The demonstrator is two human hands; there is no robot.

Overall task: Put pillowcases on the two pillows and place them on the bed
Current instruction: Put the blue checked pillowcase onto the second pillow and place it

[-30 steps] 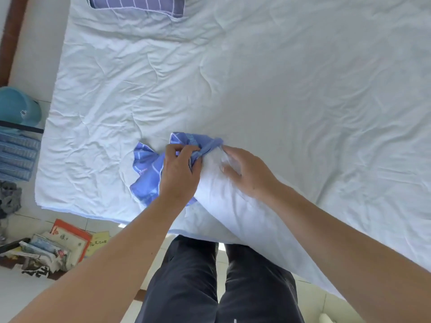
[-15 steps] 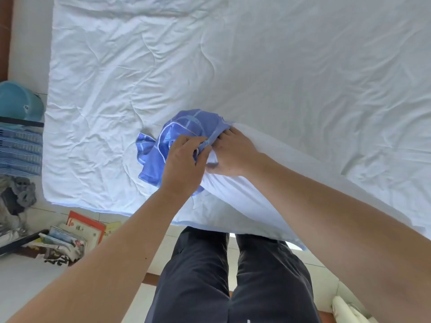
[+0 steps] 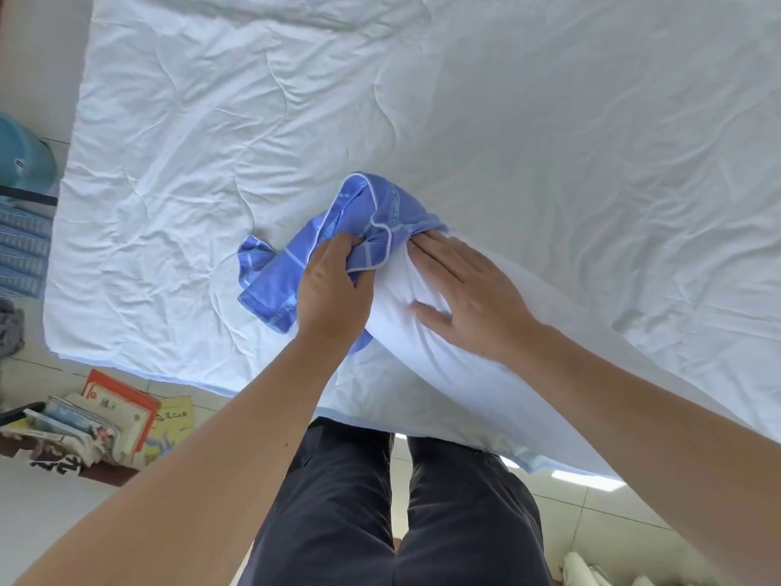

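Left hand (image 3: 334,291) bunches the blue pillowcase (image 3: 338,243); right hand (image 3: 469,302) lies flat, fingers spread, on the white pillow (image 3: 443,374).

Only the pillow's far end, just ahead of the right fingertips, sits inside the case; the rest trails bare toward the person. Judged early: sleeve, place on bed (image 3: 549,120); no second pillow in view.

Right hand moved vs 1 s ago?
Yes. The right hand opened flat on the white pillow, fingertips now reaching the blue pillowcase.
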